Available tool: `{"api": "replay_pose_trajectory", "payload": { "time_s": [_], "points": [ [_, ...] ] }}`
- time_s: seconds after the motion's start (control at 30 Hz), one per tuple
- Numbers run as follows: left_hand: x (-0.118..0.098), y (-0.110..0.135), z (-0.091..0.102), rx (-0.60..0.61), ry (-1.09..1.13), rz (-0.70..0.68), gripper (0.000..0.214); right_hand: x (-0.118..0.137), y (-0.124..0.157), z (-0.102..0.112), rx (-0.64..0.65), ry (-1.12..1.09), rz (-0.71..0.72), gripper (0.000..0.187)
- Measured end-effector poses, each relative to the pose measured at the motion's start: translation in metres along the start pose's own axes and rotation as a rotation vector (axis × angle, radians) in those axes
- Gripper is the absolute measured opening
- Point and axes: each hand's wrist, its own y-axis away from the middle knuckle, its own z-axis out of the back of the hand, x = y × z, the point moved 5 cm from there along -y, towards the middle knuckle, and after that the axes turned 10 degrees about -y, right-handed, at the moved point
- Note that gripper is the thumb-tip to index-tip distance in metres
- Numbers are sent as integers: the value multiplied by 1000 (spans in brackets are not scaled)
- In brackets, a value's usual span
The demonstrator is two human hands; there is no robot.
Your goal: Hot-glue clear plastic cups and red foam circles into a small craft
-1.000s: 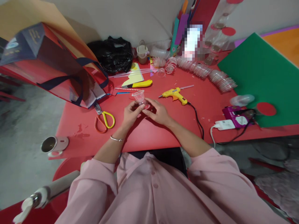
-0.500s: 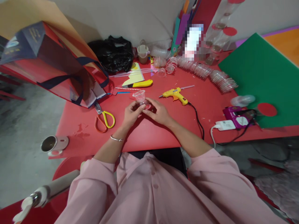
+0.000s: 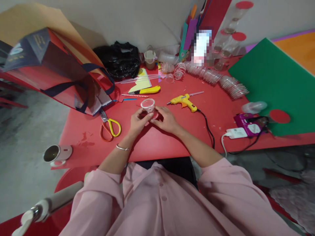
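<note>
Two small clear plastic cups [image 3: 148,105], seemingly joined base to base, are between my hands above the red table. The upper cup's round rim faces up towards me; a red disc shows at the lower end. My left hand [image 3: 139,122] closes on the near left side, thumb pressed against the plastic. From the right, my right hand [image 3: 166,120] grips the lower part with thumb and fingers. A yellow hot glue gun [image 3: 184,101] lies right of my hands. Behind them is a yellow utility knife [image 3: 149,90]; scissors [image 3: 110,126] with red and yellow handles lie to the left.
Stacked clear cups [image 3: 209,74] line the back of the red table [image 3: 162,144]. A green sheet [image 3: 268,82] covers the right side. A paper bag [image 3: 64,65] stands left, a metal mug [image 3: 57,153] at the left edge. The glue gun's cord [image 3: 209,126] trails forward.
The cups have tipped towards me, so the upper rim now shows as a fuller circle. Both hands keep their grip in nearly the same place. My view has shifted slightly.
</note>
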Motion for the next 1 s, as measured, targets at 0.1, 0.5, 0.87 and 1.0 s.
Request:
{"api": "replay_pose_trajectory", "payload": {
  "time_s": [0.1, 0.5, 0.87, 1.0],
  "points": [
    [2, 0, 1, -31, -114, -8, 40, -2, -1, 0, 16, 43, 10, 61],
    [-4, 2, -1, -49, -114, -10, 42, -10, 0, -2, 36, 29, -53, 54],
    [-4, 2, -3, -33, -108, 29, 42, -5, -2, 1, 55, 63, -14, 50],
    [-9, 1, 3, 49, -162, -53, 46, -8, -2, 1, 87, 99, -42, 51]
  ]
}}
